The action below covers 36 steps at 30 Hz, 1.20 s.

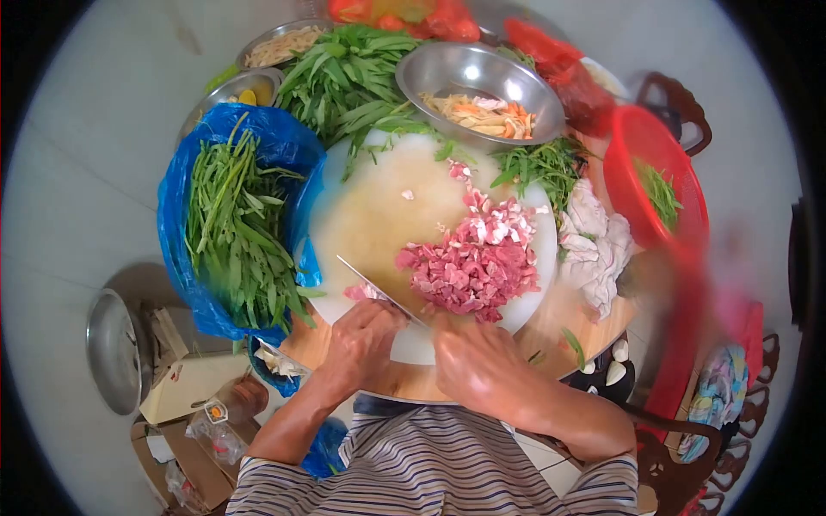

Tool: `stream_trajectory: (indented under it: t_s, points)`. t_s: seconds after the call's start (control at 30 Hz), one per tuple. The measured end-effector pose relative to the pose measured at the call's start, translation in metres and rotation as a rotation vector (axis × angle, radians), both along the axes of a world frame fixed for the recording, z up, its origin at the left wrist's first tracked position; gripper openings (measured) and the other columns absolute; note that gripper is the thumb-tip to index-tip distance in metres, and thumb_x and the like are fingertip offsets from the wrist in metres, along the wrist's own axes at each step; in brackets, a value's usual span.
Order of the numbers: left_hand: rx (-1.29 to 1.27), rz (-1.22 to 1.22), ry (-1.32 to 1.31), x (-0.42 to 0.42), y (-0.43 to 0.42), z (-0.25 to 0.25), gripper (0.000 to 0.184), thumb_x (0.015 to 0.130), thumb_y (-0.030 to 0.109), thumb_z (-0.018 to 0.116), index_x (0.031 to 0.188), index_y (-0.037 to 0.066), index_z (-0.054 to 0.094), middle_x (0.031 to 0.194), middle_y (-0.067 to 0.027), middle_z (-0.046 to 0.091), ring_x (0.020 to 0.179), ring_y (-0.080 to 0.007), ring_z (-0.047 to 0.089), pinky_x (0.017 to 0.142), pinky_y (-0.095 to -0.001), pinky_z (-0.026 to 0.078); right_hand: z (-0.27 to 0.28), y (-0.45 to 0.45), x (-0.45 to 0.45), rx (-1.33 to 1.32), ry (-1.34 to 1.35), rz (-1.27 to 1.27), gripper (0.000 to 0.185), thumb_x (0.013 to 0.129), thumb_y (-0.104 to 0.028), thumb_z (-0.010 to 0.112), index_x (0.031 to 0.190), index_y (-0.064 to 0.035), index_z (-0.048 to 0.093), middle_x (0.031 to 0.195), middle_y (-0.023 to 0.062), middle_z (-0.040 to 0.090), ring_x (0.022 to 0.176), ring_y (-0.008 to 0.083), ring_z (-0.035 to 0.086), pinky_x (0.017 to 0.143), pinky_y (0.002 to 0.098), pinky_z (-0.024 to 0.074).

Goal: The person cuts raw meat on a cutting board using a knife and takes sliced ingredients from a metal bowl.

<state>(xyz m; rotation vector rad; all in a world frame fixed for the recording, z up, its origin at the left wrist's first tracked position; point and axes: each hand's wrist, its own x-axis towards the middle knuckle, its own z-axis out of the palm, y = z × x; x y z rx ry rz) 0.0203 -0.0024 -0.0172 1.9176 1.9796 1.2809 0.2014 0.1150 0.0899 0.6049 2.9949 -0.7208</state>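
My right hand (473, 351) is closed round the handle of a knife, which the hand hides. The thin knife blade (372, 284) points up and left over the round white cutting board (344, 198). Close to the blade's left side, my left hand (366, 334) has its fingers curled onto a small piece of pink meat (361, 291). A heap of chopped raw meat (477, 267), red with some pale fatty bits, lies on the right half of the board. One small scrap (408, 195) sits apart, higher up on the board.
A blue plastic bag (176, 232) of leafy greens (237, 211) stands left of the board. Behind are more greens (344, 77) and a steel bowl (413, 73) of cut vegetables. At right lie a crumpled whitish cloth or bag (594, 241) and a red basket (619, 163).
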Motion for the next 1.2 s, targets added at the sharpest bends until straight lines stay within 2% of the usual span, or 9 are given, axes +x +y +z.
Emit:
stream_trajectory:
  t_s: [0.1, 0.23, 0.3, 0.43, 0.53, 0.73, 0.93, 1.03, 1.2]
  points:
    - [0.033, -0.047, -0.012, -0.003, 0.001, -0.003, 0.016, 0.084, -0.005, 0.077, 0.096, 0.004, 0.072, 0.093, -0.0125, 0.075, 0.088, -0.0331, 0.075, 0.079, -0.0401, 0.061, -0.017, 0.006, -0.013, -0.098, -0.004, -0.090, 0.019, 0.096, -0.010, 0.064, 0.098, 0.0088, 0.064, 0.072, 0.0312, 0.070, 0.074, 0.0498, 0.074, 0.069, 0.0585, 0.0589]
    - [0.017, -0.025, -0.023, -0.003, -0.005, 0.002, 0.018, 0.082, -0.006, 0.079, 0.095, 0.004, 0.072, 0.095, -0.0132, 0.075, 0.093, -0.0331, 0.076, 0.083, -0.0400, 0.061, -0.026, 0.018, -0.009, -0.203, 0.006, -0.158, 0.022, 0.104, -0.015, 0.061, 0.096, 0.0051, 0.064, 0.073, 0.0338, 0.068, 0.076, 0.0543, 0.071, 0.075, 0.0646, 0.0556]
    - [0.145, 0.079, -0.176, -0.006, -0.011, 0.008, 0.021, 0.079, -0.007, 0.081, 0.095, 0.004, 0.072, 0.099, -0.0134, 0.075, 0.098, -0.0324, 0.076, 0.086, -0.0410, 0.061, -0.024, 0.016, -0.009, -0.196, -0.003, -0.144, 0.022, 0.104, -0.016, 0.061, 0.096, 0.0053, 0.063, 0.074, 0.0340, 0.068, 0.076, 0.0546, 0.071, 0.076, 0.0643, 0.0560]
    - [0.168, 0.228, -0.081, -0.022, -0.012, 0.020, 0.023, 0.078, -0.007, 0.083, 0.095, 0.004, 0.072, 0.102, -0.0123, 0.075, 0.102, -0.0324, 0.075, 0.089, -0.0423, 0.061, -0.020, 0.013, -0.013, -0.132, -0.049, -0.106, 0.023, 0.104, -0.016, 0.061, 0.096, 0.0054, 0.062, 0.075, 0.0342, 0.068, 0.075, 0.0550, 0.070, 0.076, 0.0645, 0.0560]
    - [0.002, 0.068, 0.151, -0.027, -0.006, 0.012, 0.018, 0.080, -0.005, 0.081, 0.096, 0.002, 0.075, 0.100, -0.0107, 0.076, 0.101, -0.0317, 0.074, 0.088, -0.0418, 0.061, -0.019, 0.012, -0.018, -0.085, -0.074, -0.099, 0.024, 0.104, -0.017, 0.061, 0.096, 0.0057, 0.062, 0.074, 0.0337, 0.068, 0.073, 0.0549, 0.070, 0.074, 0.0640, 0.0563]
    - [-0.008, 0.130, 0.145, -0.029, -0.005, 0.005, 0.021, 0.078, -0.001, 0.075, 0.098, 0.002, 0.075, 0.101, -0.0106, 0.073, 0.101, -0.0300, 0.071, 0.090, -0.0396, 0.060, 0.014, 0.008, 0.021, -0.151, -0.376, -0.127, 0.025, 0.105, -0.017, 0.058, 0.101, 0.0075, 0.063, 0.077, 0.0338, 0.069, 0.077, 0.0536, 0.071, 0.077, 0.0626, 0.0559]
    - [0.036, 0.116, 0.036, -0.030, -0.004, -0.003, 0.020, 0.082, -0.004, 0.075, 0.101, 0.003, 0.076, 0.101, -0.0122, 0.075, 0.099, -0.0314, 0.073, 0.089, -0.0407, 0.060, 0.047, -0.003, 0.070, -0.097, -0.397, -0.230, 0.027, 0.104, -0.017, 0.062, 0.107, 0.0091, 0.064, 0.079, 0.0315, 0.070, 0.081, 0.0536, 0.070, 0.080, 0.0609, 0.0542]
    - [0.133, 0.152, -0.040, -0.028, -0.010, -0.008, 0.012, 0.088, -0.002, 0.076, 0.099, 0.003, 0.075, 0.105, -0.0105, 0.080, 0.099, -0.0299, 0.076, 0.088, -0.0414, 0.061, 0.046, -0.008, 0.066, -0.057, -0.183, -0.255, 0.026, 0.104, -0.017, 0.064, 0.106, 0.0086, 0.063, 0.075, 0.0304, 0.069, 0.077, 0.0534, 0.069, 0.075, 0.0602, 0.0546]
    - [0.149, 0.190, -0.008, -0.029, -0.014, -0.004, 0.018, 0.083, -0.006, 0.076, 0.098, 0.004, 0.074, 0.104, -0.0103, 0.079, 0.102, -0.0307, 0.076, 0.089, -0.0416, 0.062, 0.034, -0.011, 0.030, -0.172, -0.127, -0.210, 0.025, 0.106, -0.017, 0.061, 0.102, 0.0079, 0.061, 0.068, 0.0293, 0.066, 0.066, 0.0519, 0.068, 0.065, 0.0597, 0.0543]
